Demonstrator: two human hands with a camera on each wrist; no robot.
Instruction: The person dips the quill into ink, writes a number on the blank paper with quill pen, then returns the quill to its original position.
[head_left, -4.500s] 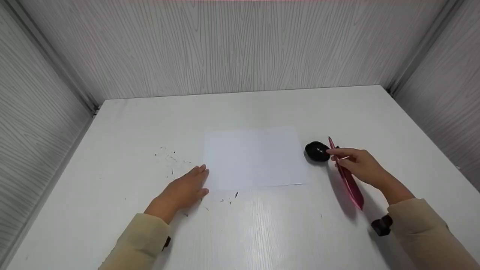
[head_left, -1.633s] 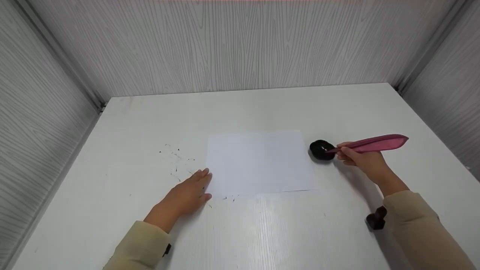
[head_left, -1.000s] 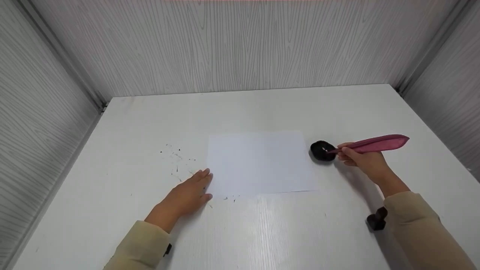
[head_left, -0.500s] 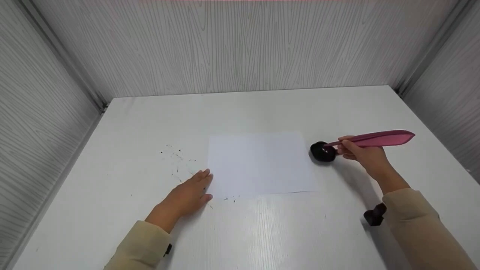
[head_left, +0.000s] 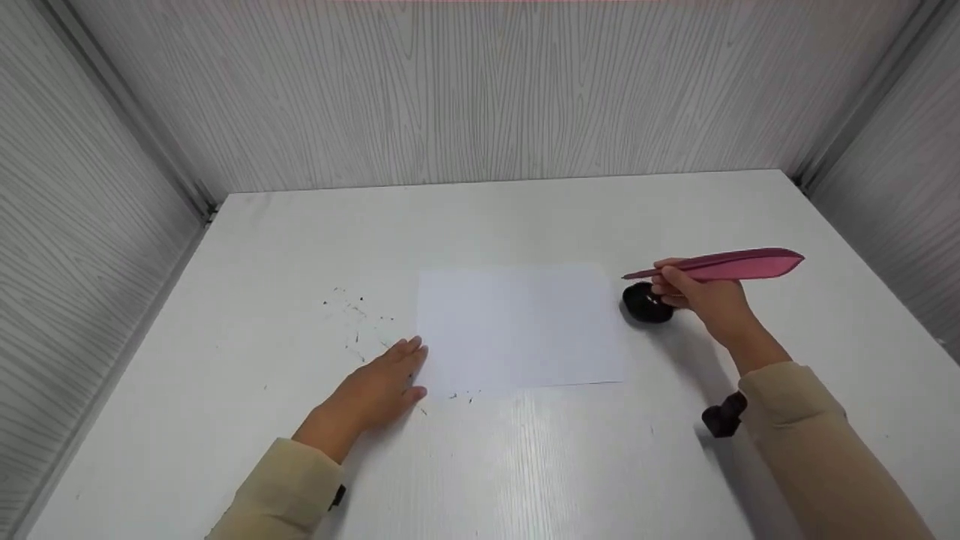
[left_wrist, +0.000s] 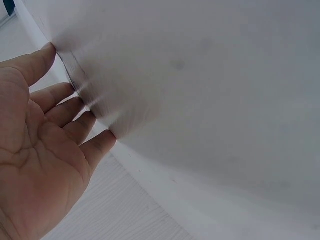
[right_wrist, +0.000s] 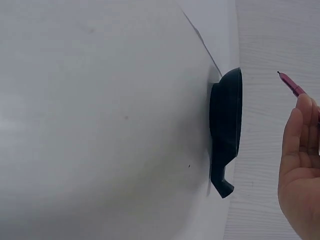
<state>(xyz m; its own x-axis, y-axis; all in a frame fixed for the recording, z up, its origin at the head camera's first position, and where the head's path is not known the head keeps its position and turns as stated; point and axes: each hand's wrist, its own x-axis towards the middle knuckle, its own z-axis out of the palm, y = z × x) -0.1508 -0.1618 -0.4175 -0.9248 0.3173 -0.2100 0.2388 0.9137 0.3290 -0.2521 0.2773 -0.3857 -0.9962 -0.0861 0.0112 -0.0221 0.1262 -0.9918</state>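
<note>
A pink feather quill pen (head_left: 739,266) is pinched between the thumb and fingers of my right hand (head_left: 705,300). Its dark tip points left, above the far rim of a small black dish (head_left: 643,304), with the feather trailing to the right. The right wrist view shows the dish (right_wrist: 226,117) from the side, with a short handle, and the pen's nib (right_wrist: 287,81) raised away from it. My left hand (head_left: 375,390) lies flat with straight fingers, fingertips at the left edge of a blank white sheet of paper (head_left: 517,330).
Dark specks and smears (head_left: 356,307) mark the white table (head_left: 487,225) left of the paper and near its front edge. Grey wood-grain panels (head_left: 480,90) stand at the back and both sides. A black wrist camera (head_left: 724,416) hangs under the right sleeve.
Earlier my right hand turned the quill from feather-down to nearly level, its tip at the dish. Since then it has lifted the tip and moved left toward the paper. My left hand has stayed put.
</note>
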